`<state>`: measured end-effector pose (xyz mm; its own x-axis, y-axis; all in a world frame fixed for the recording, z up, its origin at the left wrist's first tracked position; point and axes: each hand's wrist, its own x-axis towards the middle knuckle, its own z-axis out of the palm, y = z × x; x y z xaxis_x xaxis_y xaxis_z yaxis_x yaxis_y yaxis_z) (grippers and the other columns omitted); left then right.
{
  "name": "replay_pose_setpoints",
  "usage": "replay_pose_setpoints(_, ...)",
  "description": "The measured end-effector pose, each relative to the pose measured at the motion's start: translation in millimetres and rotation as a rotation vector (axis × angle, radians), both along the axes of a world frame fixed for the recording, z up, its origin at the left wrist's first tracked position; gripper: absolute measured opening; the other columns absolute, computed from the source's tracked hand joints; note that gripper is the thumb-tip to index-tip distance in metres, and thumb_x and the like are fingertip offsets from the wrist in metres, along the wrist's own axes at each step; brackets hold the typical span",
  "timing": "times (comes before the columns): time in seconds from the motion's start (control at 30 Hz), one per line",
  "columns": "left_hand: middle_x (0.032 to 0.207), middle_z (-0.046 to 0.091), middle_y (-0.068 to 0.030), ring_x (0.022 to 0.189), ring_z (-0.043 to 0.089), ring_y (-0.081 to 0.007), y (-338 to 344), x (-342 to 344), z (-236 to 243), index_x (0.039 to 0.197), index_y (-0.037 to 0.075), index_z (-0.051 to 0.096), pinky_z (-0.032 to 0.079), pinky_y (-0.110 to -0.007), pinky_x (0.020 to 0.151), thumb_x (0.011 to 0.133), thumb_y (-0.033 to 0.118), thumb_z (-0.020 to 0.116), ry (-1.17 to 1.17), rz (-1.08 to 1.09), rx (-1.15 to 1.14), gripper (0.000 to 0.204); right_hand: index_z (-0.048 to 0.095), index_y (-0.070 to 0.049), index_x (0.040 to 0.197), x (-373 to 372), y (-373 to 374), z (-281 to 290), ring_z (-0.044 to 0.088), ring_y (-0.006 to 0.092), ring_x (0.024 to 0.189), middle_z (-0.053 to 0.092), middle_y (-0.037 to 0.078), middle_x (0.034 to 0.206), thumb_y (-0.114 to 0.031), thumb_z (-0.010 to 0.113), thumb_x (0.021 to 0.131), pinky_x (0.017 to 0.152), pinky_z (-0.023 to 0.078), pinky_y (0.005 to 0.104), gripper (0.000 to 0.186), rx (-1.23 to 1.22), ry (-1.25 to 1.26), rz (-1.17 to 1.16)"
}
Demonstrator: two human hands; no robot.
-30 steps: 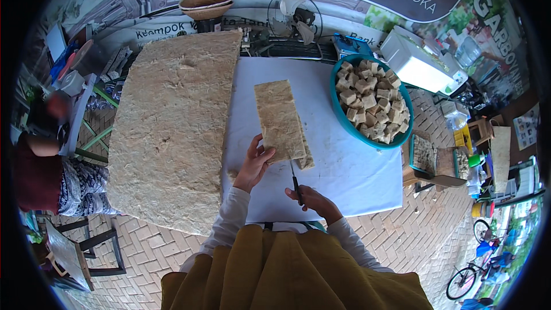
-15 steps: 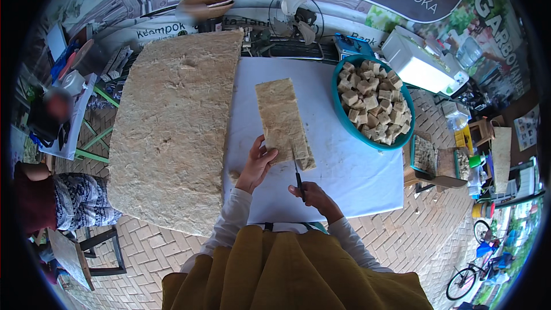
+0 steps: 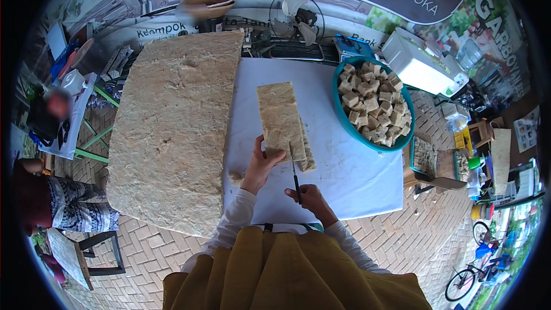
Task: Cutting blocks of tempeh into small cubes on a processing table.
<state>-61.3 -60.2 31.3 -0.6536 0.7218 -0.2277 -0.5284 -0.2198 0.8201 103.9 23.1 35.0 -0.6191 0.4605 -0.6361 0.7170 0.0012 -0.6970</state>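
My left hand (image 3: pixel 262 169) grips the lower left corner of a tan fibrous strip (image 3: pixel 279 113), thumb on its top face. The strip lifts off the white-covered table (image 3: pixel 356 186), and part of another strip (image 3: pixel 307 155) shows beneath its right side. In my right hand (image 3: pixel 310 200) is a slim knife (image 3: pixel 296 181) with a black handle, my fingers closed round it. Its blade meets the strip's near edge, right of my left thumb. A small tan scrap (image 3: pixel 235 177) lies beside my left wrist.
A large tan fibrous slab (image 3: pixel 172 126) borders the table's left side. At the far right a teal basin (image 3: pixel 340 116) holds many tan cubes. Behind the table stands a fan (image 3: pixel 297 18). Another person (image 3: pixel 80 204) is at the left.
The near end of the strip is raised a little, and my left hand has shifted slightly right with it. The knife and my right hand have moved slightly left and nearer to me.
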Motion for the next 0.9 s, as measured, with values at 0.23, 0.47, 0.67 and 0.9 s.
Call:
replay_pose_setpoints(0.23, 0.107, 0.053, -0.0122, 0.095, 0.058, -0.0205, -4, 7, 6, 0.125, 0.008, 0.027, 0.052, -0.032, 0.082, 0.074, -0.002, 0.069, -0.025, -0.071, -0.03, 0.067, 0.05, -0.005, 0.072, -5, 7, 17, 0.037, 0.0075, 0.054, 0.039, -0.001, 0.062, -0.064, 0.062, 0.071, 0.048, 0.032, 0.0215, 0.06, -0.168, 0.114, 0.081)
replay_pose_setpoints(0.47, 0.107, 0.053, -0.0119, 0.096, 0.058, -0.0201, -4, 4, 8, 0.125, 0.008, 0.027, 0.052, -0.032, 0.082, 0.073, -0.003, 0.069, -0.058, -0.06, -0.014, 0.067, 0.053, -0.004, 0.07, -8, 3, 5, 0.038, 0.0077, 0.05, 0.041, -0.002, 0.058, -0.062, 0.066, 0.068, 0.046, 0.033, 0.0223, 0.059, -0.107, 0.109, 0.033)
replay_pose_setpoints(0.67, 0.108, 0.053, -0.0123, 0.096, 0.058, -0.0201, 0, 4, 5, 0.125, 0.008, 0.027, 0.052, -0.032, 0.083, 0.073, -0.004, 0.069, -0.046, -0.052, -0.011, 0.068, 0.057, -0.002, 0.063, -6, 5, -12, 0.047, 0.0107, 0.049, 0.053, 0.004, 0.057, -0.06, 0.074, 0.059, 0.044, 0.037, 0.0261, 0.06, 0.016, 0.068, -0.038)
replay_pose_setpoints(0.9, 0.111, 0.051, -0.0128, 0.1, 0.056, -0.0213, -4, 8, 6, 0.125, 0.005, 0.027, 0.052, -0.033, 0.084, 0.073, -0.004, 0.068, 0.006, -0.11, -0.045, 0.066, 0.053, 0.0, 0.071, -10, 12, 0, 0.039, 0.0076, 0.05, 0.044, 0.001, 0.06, -0.059, 0.069, 0.068, 0.044, 0.033, 0.0216, 0.061, -0.151, 0.112, 0.006)
